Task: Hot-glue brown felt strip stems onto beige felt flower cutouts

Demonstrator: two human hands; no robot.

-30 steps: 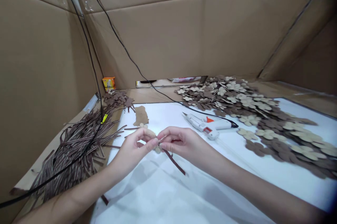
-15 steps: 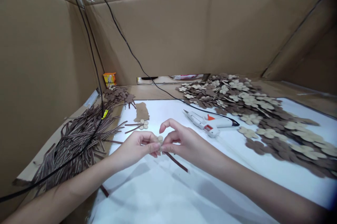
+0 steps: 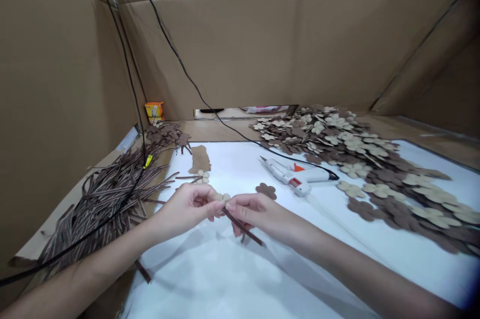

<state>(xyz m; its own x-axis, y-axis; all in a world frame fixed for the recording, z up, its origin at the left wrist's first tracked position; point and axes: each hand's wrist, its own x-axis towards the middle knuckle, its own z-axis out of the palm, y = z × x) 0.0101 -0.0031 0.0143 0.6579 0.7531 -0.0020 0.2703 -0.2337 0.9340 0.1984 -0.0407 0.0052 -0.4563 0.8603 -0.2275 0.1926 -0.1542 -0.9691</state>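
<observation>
A small cream felt flower (image 3: 224, 196) is pinched between the thumb and fingers of my left hand (image 3: 193, 206). A thin dark brown strip (image 3: 245, 229) hangs from the flower toward the lower right. My right hand (image 3: 258, 211) grips the strip at the flower's edge, its fingertips meeting those of my left hand. The join between flower and strip is hidden by my fingers. Just beyond my right hand, a brown flower cutout (image 3: 266, 190) lies on the white board (image 3: 225, 279). Another cream flower with strips (image 3: 203, 177) rests behind my left hand.
A white glue gun (image 3: 288, 175) with a black cable lies beyond my right hand. Brown and cream flower cutouts (image 3: 352, 144) are heaped on the right. On the left are many brown strips (image 3: 101, 204), a cardboard scrap (image 3: 201, 159) and an orange box (image 3: 154, 111). Cardboard walls (image 3: 240, 49) surround the board.
My right hand has lowered, and its raised fingers have closed in around the strip. The brown flower cutout on the board has come into view behind it. My left hand has barely moved.
</observation>
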